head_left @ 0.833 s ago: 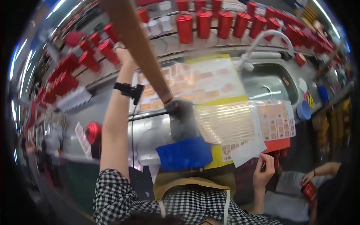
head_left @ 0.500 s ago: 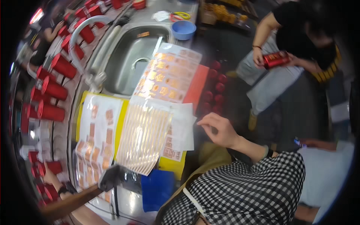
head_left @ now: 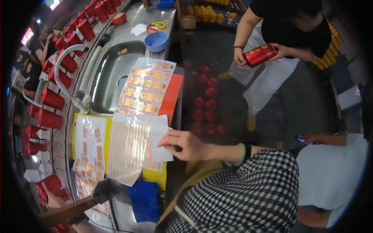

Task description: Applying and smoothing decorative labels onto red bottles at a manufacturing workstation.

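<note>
My right hand is over the right edge of a thin white sheet, fingers bent in a pinch; what lies between the fingertips is too small to make out. Beside it is a clear sheet of narrow pale strips. Behind these lies a sheet of gold stickers, partly on a red-orange sheet. At the lower left, my left hand grips a red canister, partly hidden by a wooden bar. More gold-printed sheets rest on a yellow folder.
A steel sink with a curved faucet sits behind the sheets, near a blue bowl and scissors. Red canisters line the left. A co-worker on the right holds a red canister.
My right hand has moved left onto the white sheet, from just beside it. My left hand stays at the lower left among the red canisters. The view has shifted.
</note>
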`<action>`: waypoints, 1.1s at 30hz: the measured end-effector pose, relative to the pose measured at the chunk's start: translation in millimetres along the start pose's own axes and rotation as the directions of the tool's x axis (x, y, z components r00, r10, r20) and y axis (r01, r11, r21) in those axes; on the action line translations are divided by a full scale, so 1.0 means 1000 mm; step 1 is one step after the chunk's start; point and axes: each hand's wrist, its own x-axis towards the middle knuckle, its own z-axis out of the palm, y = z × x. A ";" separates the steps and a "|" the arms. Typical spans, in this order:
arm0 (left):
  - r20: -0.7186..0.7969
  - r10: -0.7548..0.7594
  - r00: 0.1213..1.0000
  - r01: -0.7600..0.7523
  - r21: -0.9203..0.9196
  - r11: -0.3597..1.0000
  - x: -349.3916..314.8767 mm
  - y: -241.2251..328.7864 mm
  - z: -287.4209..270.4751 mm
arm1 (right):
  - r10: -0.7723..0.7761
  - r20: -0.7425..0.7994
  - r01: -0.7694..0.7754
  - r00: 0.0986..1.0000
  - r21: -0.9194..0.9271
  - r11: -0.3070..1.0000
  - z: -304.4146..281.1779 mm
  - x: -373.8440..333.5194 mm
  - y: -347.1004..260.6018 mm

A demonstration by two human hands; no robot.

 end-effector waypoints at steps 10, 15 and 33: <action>-0.243 0.205 0.948 -0.147 0.234 0.961 -0.168 0.059 -0.068 | -0.346 0.120 0.253 0.930 0.474 0.843 0.042 0.024 -0.046; -0.333 0.304 0.893 -0.176 0.363 0.915 -0.237 0.081 -0.099 | -0.517 0.253 0.332 0.817 0.528 0.782 0.061 0.026 -0.069; -0.326 -0.171 0.930 0.073 -0.291 0.954 -0.303 0.029 -0.115 | -0.397 0.673 0.298 0.624 0.265 0.917 0.100 -0.012 -0.081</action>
